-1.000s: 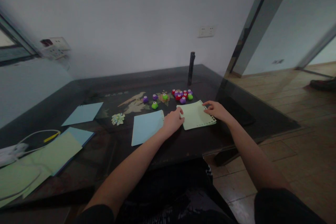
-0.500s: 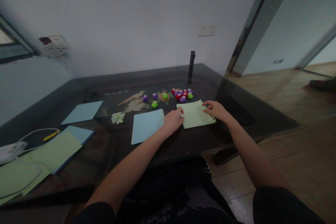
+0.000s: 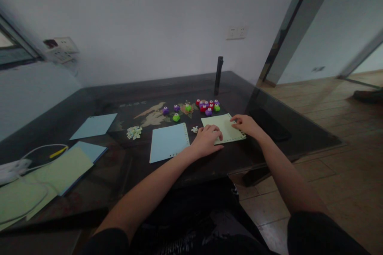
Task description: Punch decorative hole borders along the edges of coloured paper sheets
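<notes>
A pale green sheet of paper [image 3: 225, 126] with small holes along its edges lies in front of me on the dark table. My left hand [image 3: 207, 141] reaches over the sheet's lower left corner, fingers bent and apart, thumb stretched out. The right hand [image 3: 245, 124] rests its fingertips on the sheet's right edge, thumb and forefinger apart. Beside the left hand sits a small heap of pale paper bits [image 3: 194, 129]. To the left lies a blue sheet [image 3: 168, 141], also with holes along its edges. Farther back stand several small hole punches with round white tops, one of them green [image 3: 176, 117].
A larger pile of paper bits [image 3: 134, 132] lies left of the blue sheet. Another blue sheet [image 3: 95, 126], stacked green paper [image 3: 64, 169], a white cable and a yellow item [image 3: 58, 152] occupy the left side. A black upright object [image 3: 218, 75] stands at the back.
My left hand has moved right and slightly down from the sheet's left edge, its fingers spreading. The small heap of bits now shows beside it. The right hand stays put.
</notes>
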Available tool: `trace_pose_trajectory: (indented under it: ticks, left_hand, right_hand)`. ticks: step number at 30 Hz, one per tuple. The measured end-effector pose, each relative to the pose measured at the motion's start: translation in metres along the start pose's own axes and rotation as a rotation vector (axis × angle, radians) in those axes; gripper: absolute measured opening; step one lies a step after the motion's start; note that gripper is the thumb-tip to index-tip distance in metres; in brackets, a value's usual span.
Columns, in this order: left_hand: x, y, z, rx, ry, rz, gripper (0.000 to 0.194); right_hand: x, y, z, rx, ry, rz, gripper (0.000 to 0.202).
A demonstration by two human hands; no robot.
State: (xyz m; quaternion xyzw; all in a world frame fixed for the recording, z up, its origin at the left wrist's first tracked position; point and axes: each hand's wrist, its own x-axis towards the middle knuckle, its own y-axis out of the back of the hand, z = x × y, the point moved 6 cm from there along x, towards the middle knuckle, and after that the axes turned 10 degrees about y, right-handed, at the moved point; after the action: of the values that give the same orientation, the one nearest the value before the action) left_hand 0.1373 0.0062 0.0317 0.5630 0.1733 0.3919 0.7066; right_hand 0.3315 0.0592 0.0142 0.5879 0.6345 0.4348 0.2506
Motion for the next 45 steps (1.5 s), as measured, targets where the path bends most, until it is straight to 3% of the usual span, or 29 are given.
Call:
trace_pose_trajectory:
  ticks: [27,30,33,35,38,42,45]
  left_hand:
    - [0.004,-0.004,-0.008,-0.006,0.005,-0.077,0.02]
    - [0.004,0.009,-0.003,-0.022,-0.013,-0.05,0.022]
    - [0.0,0.04,-0.006,-0.089,-0.014,0.002,0.02]
    - [-0.007,0.065,-0.018,-0.136,-0.007,0.051,0.017]
    - [-0.026,0.091,-0.059,-0.125,0.073,0.107,0.016]
    - [-0.057,0.093,-0.132,-0.015,0.268,0.127,0.014]
    - [-0.071,0.087,-0.168,0.015,0.363,0.167,0.016]
  right_hand:
    - [0.001,0.002,0.011,-0.077,0.02,0.05,0.022]
    - [0.001,0.007,0.006,-0.057,0.021,0.092,0.021]
    - [0.001,0.014,-0.006,-0.044,0.026,0.153,0.02]
    - [0.003,0.018,-0.023,-0.034,0.077,0.182,0.018]
    - [0.009,0.016,-0.061,0.015,0.207,0.184,0.015]
    - [0.023,-0.011,-0.122,0.053,0.366,0.053,0.015]
    - [0.037,-0.043,-0.162,-0.011,0.448,-0.078,0.017]
